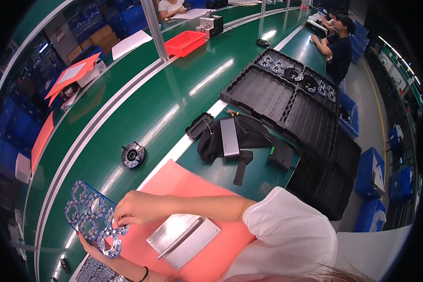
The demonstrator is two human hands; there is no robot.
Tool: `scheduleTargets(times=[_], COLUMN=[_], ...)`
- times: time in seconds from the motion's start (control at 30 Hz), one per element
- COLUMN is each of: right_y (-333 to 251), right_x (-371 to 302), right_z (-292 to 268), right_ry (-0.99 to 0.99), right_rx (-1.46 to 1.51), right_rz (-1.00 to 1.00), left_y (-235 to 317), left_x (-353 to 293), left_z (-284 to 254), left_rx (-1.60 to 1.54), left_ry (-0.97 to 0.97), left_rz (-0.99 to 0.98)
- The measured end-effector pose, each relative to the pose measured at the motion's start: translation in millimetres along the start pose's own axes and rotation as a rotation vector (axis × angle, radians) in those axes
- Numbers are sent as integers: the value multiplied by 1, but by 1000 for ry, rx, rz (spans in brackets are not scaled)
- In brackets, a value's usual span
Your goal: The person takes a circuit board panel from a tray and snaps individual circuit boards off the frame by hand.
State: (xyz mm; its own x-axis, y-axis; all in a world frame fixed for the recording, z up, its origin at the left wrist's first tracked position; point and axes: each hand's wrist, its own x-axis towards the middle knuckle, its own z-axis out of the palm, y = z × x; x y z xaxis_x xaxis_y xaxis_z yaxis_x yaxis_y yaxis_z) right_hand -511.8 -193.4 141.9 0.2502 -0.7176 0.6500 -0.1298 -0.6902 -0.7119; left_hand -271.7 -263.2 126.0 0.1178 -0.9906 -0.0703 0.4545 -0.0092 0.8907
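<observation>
A blue panel of several joined ring-shaped circuit boards (90,203) is held up at the lower left, tilted over the edge of the green conveyor. My left hand (90,245) grips its lower edge, with most of the fingers hidden behind the panel. At the panel's right side, my right hand (138,207) has its fingers bent and pressed together on one of the rings. Below my right forearm, a silver metal plate (195,248) with a slim metal bar (181,237) across it rests on a pink mat (171,178).
A round black part (133,155) sits on the green conveyor (183,127). Beyond the mat lie a black bag (256,134) and a silver box-shaped device (229,137). Large black trays (268,94) stand at the right. More boards (96,271) lie below my left arm. A co-worker (340,49) sits far right.
</observation>
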Motion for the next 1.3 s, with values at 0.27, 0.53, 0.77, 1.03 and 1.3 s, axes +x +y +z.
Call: scheduleTargets(times=[0.27, 0.53, 0.77, 1.03, 1.3], right_y=[24, 39, -1, -29, -5], right_x=[-2, 8, 14, 6, 4], right_z=[-5, -34, -8, 33, 37], right_ry=[236, 644, 336, 21, -9], right_rx=[1141, 1182, 737, -87, -291], right_rz=[471, 614, 631, 322, 134], left_y=[13, -1, 4, 6, 3], left_x=[-31, 4, -4, -27, -29], left_z=[24, 0, 7, 28, 35], left_rx=[9, 71, -135, -28, 63], left_ry=[62, 39, 3, 30, 30], left_rz=[-7, 104, 93, 165, 194])
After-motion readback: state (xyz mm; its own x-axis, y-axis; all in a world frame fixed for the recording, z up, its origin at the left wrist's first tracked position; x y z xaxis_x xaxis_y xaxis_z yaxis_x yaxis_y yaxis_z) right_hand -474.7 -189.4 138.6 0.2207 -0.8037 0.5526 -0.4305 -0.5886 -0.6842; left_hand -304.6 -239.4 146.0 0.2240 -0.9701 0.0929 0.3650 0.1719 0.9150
